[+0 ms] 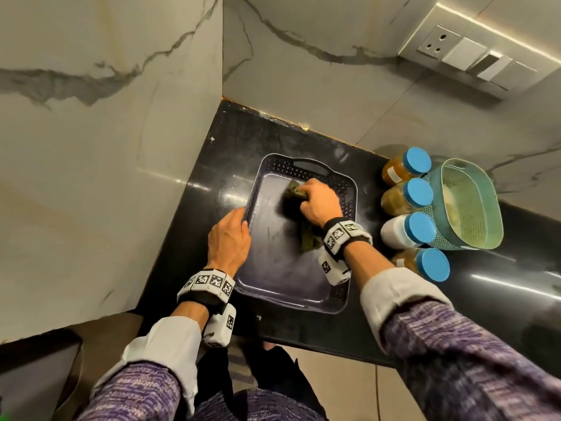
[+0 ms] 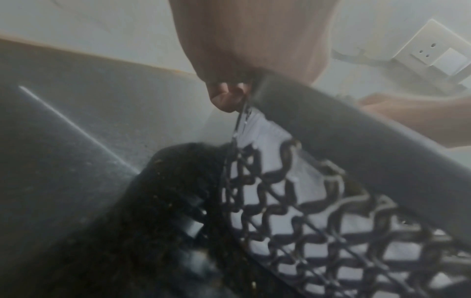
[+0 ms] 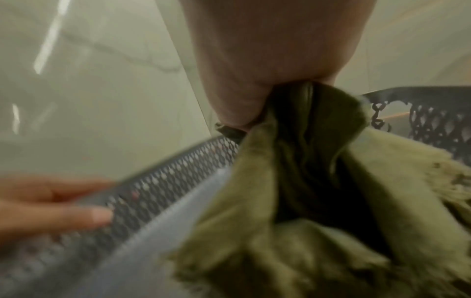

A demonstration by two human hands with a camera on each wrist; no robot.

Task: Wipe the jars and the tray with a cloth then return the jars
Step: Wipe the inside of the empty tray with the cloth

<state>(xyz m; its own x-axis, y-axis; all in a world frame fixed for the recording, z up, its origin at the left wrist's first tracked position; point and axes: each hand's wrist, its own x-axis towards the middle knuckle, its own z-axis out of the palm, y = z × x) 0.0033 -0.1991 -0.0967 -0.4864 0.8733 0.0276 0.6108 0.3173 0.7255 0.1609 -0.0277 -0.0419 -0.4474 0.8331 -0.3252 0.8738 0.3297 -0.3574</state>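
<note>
Tray point(image 1: 282, 278), dark grey with perforated walls and a cut-out handle at its far end, sits flat on the black counter point(image 1: 212, 183) in the corner formed by two marble walls. The left hand point(image 1: 228, 238) grips the tray's left wall, fingers curled over the rim (the left wrist view shows fingertips point(image 2: 224, 96) hooked at the mesh edge). The right hand point(image 1: 320, 203) is inside the tray near its far end, closed around a bunched olive-green cloth point(image 1: 296, 189) that is pressed onto the tray floor; a loose tail of the cloth trails back under the wrist. In the right wrist view the cloth point(image 3: 293, 181) spills out below the clenched hand, frayed at one edge.

Four jars with blue lids point(image 1: 420, 191) stand in a row on the counter just right of the tray, apart from it; their contents look amber, brownish and white. A teal mesh basket point(image 1: 437, 189) sits touching the jars on their right. A switch plate point(image 1: 473, 53) is mounted on the wall above.
</note>
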